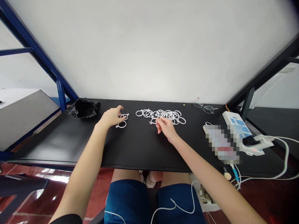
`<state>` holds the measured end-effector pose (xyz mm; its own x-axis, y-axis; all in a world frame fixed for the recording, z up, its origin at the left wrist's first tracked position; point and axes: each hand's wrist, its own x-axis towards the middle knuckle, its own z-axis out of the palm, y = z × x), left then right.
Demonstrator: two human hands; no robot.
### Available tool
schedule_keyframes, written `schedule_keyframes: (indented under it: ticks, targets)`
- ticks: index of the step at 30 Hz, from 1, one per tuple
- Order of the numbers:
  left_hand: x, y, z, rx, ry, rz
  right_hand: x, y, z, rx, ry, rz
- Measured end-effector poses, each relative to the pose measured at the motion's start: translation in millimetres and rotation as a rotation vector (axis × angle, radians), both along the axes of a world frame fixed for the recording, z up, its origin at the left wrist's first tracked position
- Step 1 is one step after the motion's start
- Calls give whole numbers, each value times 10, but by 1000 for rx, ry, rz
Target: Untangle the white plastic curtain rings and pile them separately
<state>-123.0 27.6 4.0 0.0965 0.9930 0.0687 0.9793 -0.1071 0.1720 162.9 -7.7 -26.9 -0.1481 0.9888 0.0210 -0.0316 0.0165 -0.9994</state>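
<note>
My L hand (111, 117) is partly hiding white rings (122, 127), grip unclear; my R hand (167, 128) is bunching fingertips by ring pile (174, 115), can't tell if holding; phone (220, 144) is showing pixelated.

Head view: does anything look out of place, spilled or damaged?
Two small things. A yellow-green speck lies near the back of the black tabletop, behind the right end of the pile of white rings, matching nothing nearby, too small to identify. A white cable trails loosely over the blue shorts, where it might snag.
</note>
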Motion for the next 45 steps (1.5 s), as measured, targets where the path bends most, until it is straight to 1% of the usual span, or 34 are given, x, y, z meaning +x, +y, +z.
schedule_keyframes:
  ticks: [4, 6, 8, 11, 12, 13, 15, 18, 20, 23, 26, 29, 32, 35, 39, 45]
  targets:
    - [-19, -2, -3, 40, -10, 29, 60, 53, 15, -4, 9, -146]
    - [-8, 7, -9, 113, -32, 33, 93, 70, 4, 34, -49, -177]
    - [48, 12, -15, 278, -112, 31, 111, 66, -21, 125, -190, -164]
    - [242, -22, -27, 589, -327, 10, 104, 36, -61, 312, -469, -129]
    - [331, -49, -35, 639, -382, -34, 96, 26, -71, 357, -538, -117]
    - [427, -83, -47, 654, -413, -98, 89, 19, -78, 383, -584, -104]
    - [620, -166, -79, 597, -416, -278, 81, 18, -88, 399, -626, -89]
    - [845, -278, -147, 450, -319, -549, 82, 39, -104, 417, -630, -82]
    - [922, -314, -193, 366, -296, -623, 83, 58, -118, 427, -590, -69]
    - [935, -309, -234, 284, -293, -627, 78, 82, -123, 363, -434, -58]
    - [895, -288, -224, 238, -315, -594, 80, 81, -54, 178, -184, -41]
    - [880, -293, -190, 222, -380, -551, 97, 52, 77, -38, 49, 21]
    - [906, -317, -177, 205, -487, -543, 113, 21, 172, -135, 206, 63]
    - [944, -335, -195, 174, -538, -580, 102, 3, 170, -156, 248, 118]
    - [977, -342, -221, 145, -531, -613, 58, -16, 113, -133, 203, 193]
    - [983, -344, -202, 142, -559, -630, 25, -36, 103, -62, 134, 194]
